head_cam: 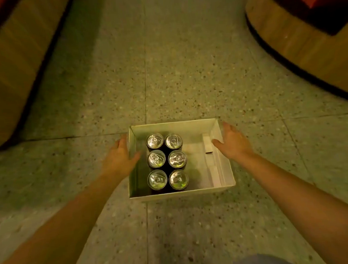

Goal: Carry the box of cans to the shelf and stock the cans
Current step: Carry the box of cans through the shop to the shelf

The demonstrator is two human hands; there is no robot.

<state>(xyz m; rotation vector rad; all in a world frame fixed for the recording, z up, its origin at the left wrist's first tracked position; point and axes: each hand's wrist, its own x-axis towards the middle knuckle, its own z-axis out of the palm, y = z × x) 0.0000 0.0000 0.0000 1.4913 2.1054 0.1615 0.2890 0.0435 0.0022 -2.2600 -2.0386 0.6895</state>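
Head camera, looking down: an open white cardboard box (226, 175) sits on a speckled, tiled terrazzo floor (186, 80). Six silver-topped drink cans (166, 161) stand upright in two rows of three against the box's left half; the right half holds only a folded white cardboard insert (214, 170) along the wall. The person's left hand (119, 157) spreads open at the box's left wall, thumb over the rim, and the right hand (230, 142) lies open at the right wall, thumb inside; neither has closed a grip. Tan wooden fixtures (297, 34) flank the floor's far corners.
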